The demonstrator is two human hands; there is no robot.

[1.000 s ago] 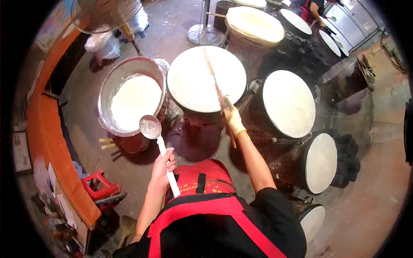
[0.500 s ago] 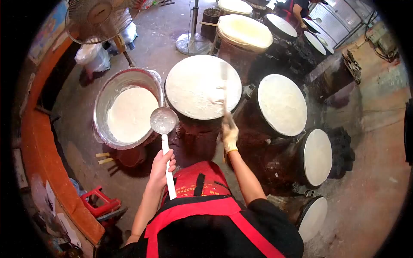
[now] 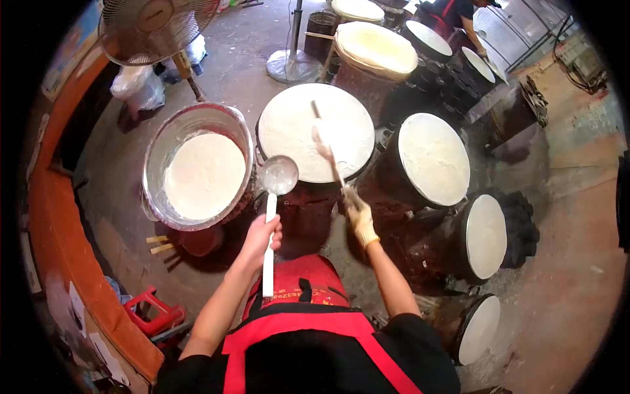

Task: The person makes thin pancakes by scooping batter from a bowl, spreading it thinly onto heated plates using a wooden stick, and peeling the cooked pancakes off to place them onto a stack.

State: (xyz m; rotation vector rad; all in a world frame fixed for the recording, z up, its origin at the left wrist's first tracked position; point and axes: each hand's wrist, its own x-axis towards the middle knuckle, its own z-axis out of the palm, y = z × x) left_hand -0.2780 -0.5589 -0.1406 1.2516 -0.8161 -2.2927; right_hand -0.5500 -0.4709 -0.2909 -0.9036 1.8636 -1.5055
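Note:
My bare left hand (image 3: 260, 238) is closed around the white handle of a ladle (image 3: 279, 175). The ladle's metal bowl hangs at the near left edge of a round griddle (image 3: 282, 121) covered with pale batter. My right hand (image 3: 360, 218), in a cream work glove, grips the handle of a batter spreader (image 3: 337, 168). Its blurred head lies over the right half of the batter layer; whether it touches cannot be made out. To the left, a large metal pot (image 3: 152, 164) holds white batter (image 3: 205, 176).
More batter-covered round griddles (image 3: 434, 159) curve down my right side. A stack of thin pale sheets (image 3: 375, 49) sits behind. A standing fan (image 3: 155, 16), a red stool (image 3: 154, 312) and an orange ledge (image 3: 65, 249) are left. Another person (image 3: 453, 13) works at the far right.
The ladle has moved right, from beside the pot to the griddle's edge. My right hand has shifted slightly right and nearer, with the spreader now slanting left across the batter.

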